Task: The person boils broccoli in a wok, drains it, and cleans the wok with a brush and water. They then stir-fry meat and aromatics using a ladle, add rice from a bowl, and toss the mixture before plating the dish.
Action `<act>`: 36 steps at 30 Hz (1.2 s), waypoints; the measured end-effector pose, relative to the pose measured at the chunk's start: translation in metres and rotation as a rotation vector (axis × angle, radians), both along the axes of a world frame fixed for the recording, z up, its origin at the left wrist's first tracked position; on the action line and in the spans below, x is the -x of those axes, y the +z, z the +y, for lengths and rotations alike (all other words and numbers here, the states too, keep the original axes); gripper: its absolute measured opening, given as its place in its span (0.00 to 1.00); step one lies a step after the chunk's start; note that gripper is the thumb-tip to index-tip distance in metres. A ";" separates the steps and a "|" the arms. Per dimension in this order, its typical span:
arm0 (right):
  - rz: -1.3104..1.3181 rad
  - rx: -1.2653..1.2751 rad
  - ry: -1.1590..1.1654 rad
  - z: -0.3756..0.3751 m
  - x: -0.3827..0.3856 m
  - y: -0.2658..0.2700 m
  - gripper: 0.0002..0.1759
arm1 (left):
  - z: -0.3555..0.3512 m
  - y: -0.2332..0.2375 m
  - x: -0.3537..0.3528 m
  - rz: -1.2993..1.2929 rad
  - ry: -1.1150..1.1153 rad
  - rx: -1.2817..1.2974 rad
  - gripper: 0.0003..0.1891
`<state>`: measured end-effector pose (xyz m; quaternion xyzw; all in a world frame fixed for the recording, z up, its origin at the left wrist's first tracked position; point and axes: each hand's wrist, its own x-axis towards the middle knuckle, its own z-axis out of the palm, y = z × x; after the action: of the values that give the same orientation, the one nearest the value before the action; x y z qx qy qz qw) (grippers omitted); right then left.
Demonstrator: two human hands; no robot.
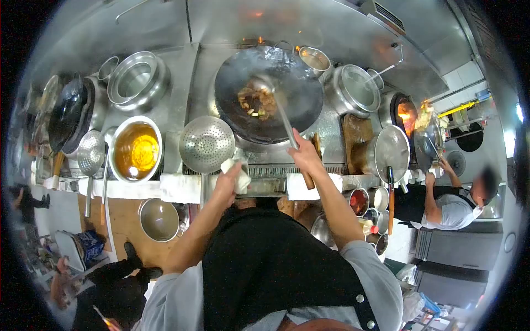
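A large dark wok [232, 110] sits on the burner ahead of me, with smoke over it. Browned pieces of food [256, 103], some pale or green, lie at its bottom. My right hand [305, 154] is wrapped round the handle of a ladle [285, 117], whose head rests among the food. Bunched in the closed fingers of my left hand [225, 185] is a white cloth [237, 175], held near the wok's front edge. Beside that hand lies a perforated strainer [207, 144].
On the left stand a bowl of yellow oil [114, 153], another strainer [91, 153] and a metal pot [113, 83]. A lidless pot [353, 105] and a mesh strainer [392, 151] are at right. Further right, a co-worker [447, 204] works by a flaming burner [407, 115].
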<state>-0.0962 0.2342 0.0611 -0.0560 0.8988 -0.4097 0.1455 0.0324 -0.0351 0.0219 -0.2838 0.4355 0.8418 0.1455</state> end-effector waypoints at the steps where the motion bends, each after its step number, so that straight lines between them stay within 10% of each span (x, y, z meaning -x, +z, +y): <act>1: -0.009 0.030 -0.038 -0.002 0.009 -0.003 0.45 | 0.004 -0.002 0.012 -0.020 -0.017 -0.035 0.25; 7: 0.040 -0.086 0.133 0.027 -0.008 -0.010 0.45 | 0.048 0.019 0.092 -0.083 0.067 0.013 0.33; 13: -0.048 0.096 0.020 0.069 0.052 0.016 0.45 | 0.075 -0.008 0.120 -0.044 0.265 0.108 0.05; 23: -0.230 -0.016 0.188 0.102 0.056 0.016 0.44 | 0.077 -0.003 0.120 -0.019 0.347 0.286 0.08; 28: 0.172 -0.069 0.032 0.072 0.111 -0.027 0.45 | 0.076 0.007 0.117 -0.023 0.341 0.294 0.06; 36: 0.069 -0.109 0.166 0.054 -0.005 0.011 0.44 | 0.059 -0.010 0.115 0.084 0.252 0.238 0.08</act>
<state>-0.0910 0.2881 0.0720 -0.1364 0.9165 -0.3446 0.1505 -0.0830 0.0235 0.0118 -0.3159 0.4989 0.8069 -0.0140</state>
